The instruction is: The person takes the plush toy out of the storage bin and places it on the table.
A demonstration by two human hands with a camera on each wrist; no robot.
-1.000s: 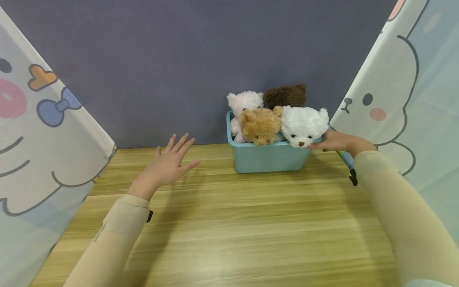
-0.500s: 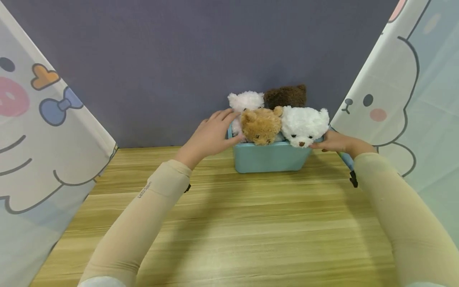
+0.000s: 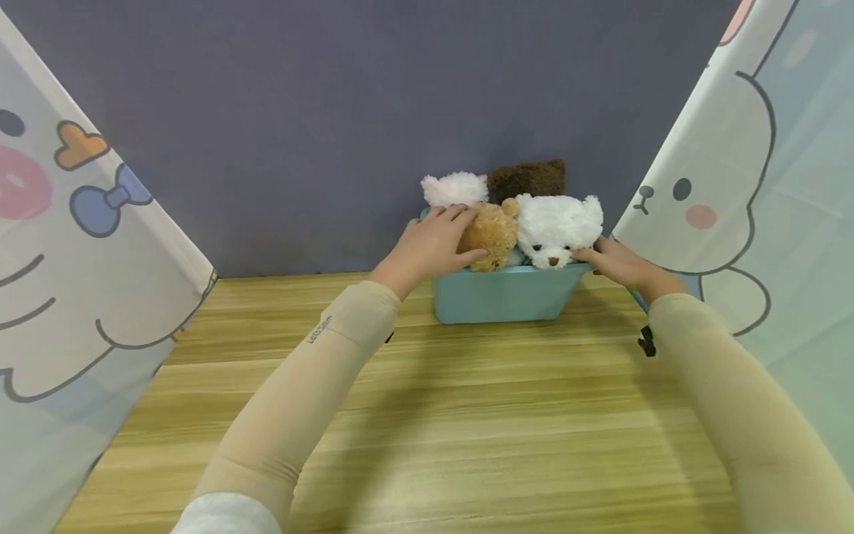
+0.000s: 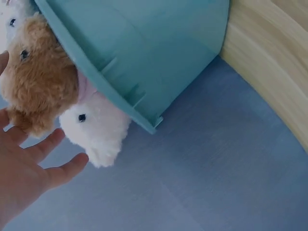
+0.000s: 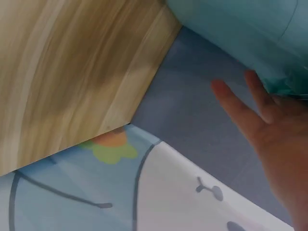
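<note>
Your left hand (image 3: 432, 248) lies with straight fingers over the tan bear (image 3: 492, 236) at the bin's (image 3: 503, 295) left front corner; it touches the fur but grips nothing. Your right hand (image 3: 617, 263) rests at the bin's right rim, just beside the white bear (image 3: 557, 226), fingers fairly straight; whether it hooks the rim you cannot tell from here. The bin stands at the back of the bench (image 3: 427, 415), against the grey wall (image 3: 333, 111), with a pink-white bear (image 3: 454, 189) and a dark brown bear (image 3: 527, 178) behind the front two.

If you mean to lift the tan bear, I'd judge it best to curl your fingers round its head rather than press on top, since the four are packed tightly and neighbours may drag along. Keep the right hand steadying the rim so the bin doesn't tip or slide toward you.
</note>
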